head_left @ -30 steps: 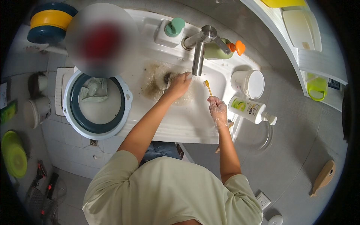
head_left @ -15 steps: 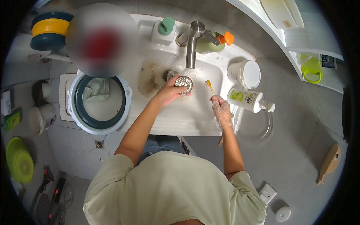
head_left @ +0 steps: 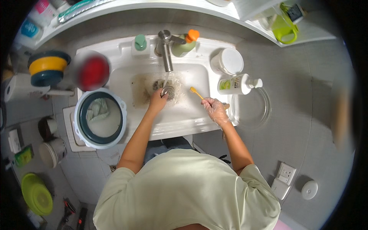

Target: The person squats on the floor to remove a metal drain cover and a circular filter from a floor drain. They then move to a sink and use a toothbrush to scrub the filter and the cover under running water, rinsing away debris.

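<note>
My left hand (head_left: 156,100), bare, grips a round metal piece with a perforated face (head_left: 168,92), like a drain strainer, low in the white sink (head_left: 195,115). A thin stream of water runs from the faucet (head_left: 166,57) just above it, into murky brown water (head_left: 142,90). Beside the round piece, a small darker object (head_left: 157,84) lies partly hidden in that water. My right hand (head_left: 215,111), in a clear plastic glove, is closed around a yellow toothbrush (head_left: 196,92). Its bristle end points toward the faucet, apart from the metal piece.
Pump bottles with green (head_left: 140,42) and orange (head_left: 192,36) tops flank the faucet. At right are a white tub (head_left: 232,61), a lying white bottle (head_left: 234,84) and a clear round lid (head_left: 264,111). A basin (head_left: 122,122) holding cloudy water and a cloth stands left.
The view has shifted, showing more of the shelf above. My left hand has moved the metal piece lower, under the faucet stream. The toothbrush stays in my right hand.
</note>
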`<state>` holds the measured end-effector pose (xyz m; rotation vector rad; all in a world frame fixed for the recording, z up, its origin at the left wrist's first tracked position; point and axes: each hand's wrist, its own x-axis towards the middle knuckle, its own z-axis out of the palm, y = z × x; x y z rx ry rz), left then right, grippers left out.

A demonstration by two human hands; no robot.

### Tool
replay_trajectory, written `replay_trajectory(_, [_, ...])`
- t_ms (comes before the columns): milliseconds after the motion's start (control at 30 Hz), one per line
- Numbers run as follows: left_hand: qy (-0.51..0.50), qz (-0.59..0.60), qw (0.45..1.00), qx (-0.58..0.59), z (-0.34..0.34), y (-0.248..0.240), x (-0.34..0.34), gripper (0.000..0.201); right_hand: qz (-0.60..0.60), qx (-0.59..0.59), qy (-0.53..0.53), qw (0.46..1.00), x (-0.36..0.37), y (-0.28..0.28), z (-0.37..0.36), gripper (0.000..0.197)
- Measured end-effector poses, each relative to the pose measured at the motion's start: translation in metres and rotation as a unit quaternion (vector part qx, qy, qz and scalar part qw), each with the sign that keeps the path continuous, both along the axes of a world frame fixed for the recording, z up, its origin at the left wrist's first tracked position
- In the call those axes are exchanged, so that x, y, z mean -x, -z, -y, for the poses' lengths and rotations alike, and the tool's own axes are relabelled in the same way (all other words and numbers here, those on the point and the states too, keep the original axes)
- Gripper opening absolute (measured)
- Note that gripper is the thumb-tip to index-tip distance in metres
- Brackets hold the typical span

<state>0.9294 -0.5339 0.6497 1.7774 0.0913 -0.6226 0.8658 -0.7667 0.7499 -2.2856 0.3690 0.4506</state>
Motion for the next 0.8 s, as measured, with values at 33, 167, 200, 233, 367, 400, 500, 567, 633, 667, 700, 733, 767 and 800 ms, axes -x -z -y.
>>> replay_trajectory(33, [-0.045, -0.075, 0.985, 0.149, 0.006, -0.007, -0.002, 0.030, -0.011, 0.022, -0.006, 1.000, 0.003, -0.002, 0.002, 0.024])
replay_trajectory(167, [-0.028, -0.150, 0.864, 0.480, 0.026, -0.079, -0.018, 0.042, 0.002, -0.001, 0.028, 1.000, 0.024, -0.019, 0.012, 0.022])
replay_trajectory(200, [-0.006, -0.143, 0.840, 0.523, 0.028, -0.097, -0.022, 0.044, 0.000, -0.018, 0.041, 0.999, 0.027, -0.027, 0.013, 0.021])
replay_trajectory(233, [0.013, -0.139, 0.825, 0.547, 0.030, -0.115, -0.024, 0.047, 0.019, -0.020, 0.033, 0.999, 0.031, -0.025, 0.020, 0.021])
replay_trajectory(367, [0.061, -0.123, 0.784, 0.606, 0.031, -0.164, -0.027, 0.059, 0.016, -0.008, 0.067, 0.998, 0.043, -0.041, 0.021, 0.022])
replay_trajectory(400, [0.067, -0.119, 0.778, 0.613, 0.031, -0.171, -0.026, 0.061, 0.023, -0.015, 0.073, 0.997, 0.046, -0.038, 0.023, 0.023])
replay_trajectory(500, [0.085, -0.124, 0.766, 0.625, 0.030, -0.182, -0.024, 0.061, 0.062, -0.022, 0.070, 0.995, 0.052, -0.033, 0.027, 0.024])
replay_trajectory(567, [0.085, -0.115, 0.779, 0.611, 0.029, -0.188, -0.020, 0.055, 0.079, -0.027, 0.068, 0.994, 0.055, -0.028, 0.029, 0.024])
replay_trajectory(633, [0.076, -0.105, 0.796, 0.591, 0.029, -0.193, -0.017, 0.048, 0.081, -0.039, 0.075, 0.993, 0.054, -0.024, 0.028, 0.024])
replay_trajectory(667, [0.066, -0.099, 0.807, 0.579, 0.029, -0.195, -0.015, 0.045, 0.078, -0.042, 0.094, 0.992, 0.054, -0.025, 0.028, 0.023])
replay_trajectory(700, [0.054, -0.092, 0.818, 0.566, 0.028, -0.195, -0.014, 0.041, 0.074, -0.045, 0.111, 0.990, 0.051, -0.031, 0.024, 0.022])
replay_trajectory(733, [0.031, -0.089, 0.823, 0.560, 0.026, -0.194, -0.014, 0.038, 0.071, -0.050, 0.127, 0.988, 0.047, -0.039, 0.019, 0.021])
replay_trajectory(767, [0.008, -0.085, 0.828, 0.555, 0.025, -0.190, -0.013, 0.036, 0.098, -0.079, 0.151, 0.980, 0.043, -0.047, 0.012, 0.020])
replay_trajectory(800, [-0.014, -0.082, 0.832, 0.548, 0.024, -0.185, -0.012, 0.033, 0.124, -0.110, 0.176, 0.970, 0.039, -0.057, 0.003, 0.018])
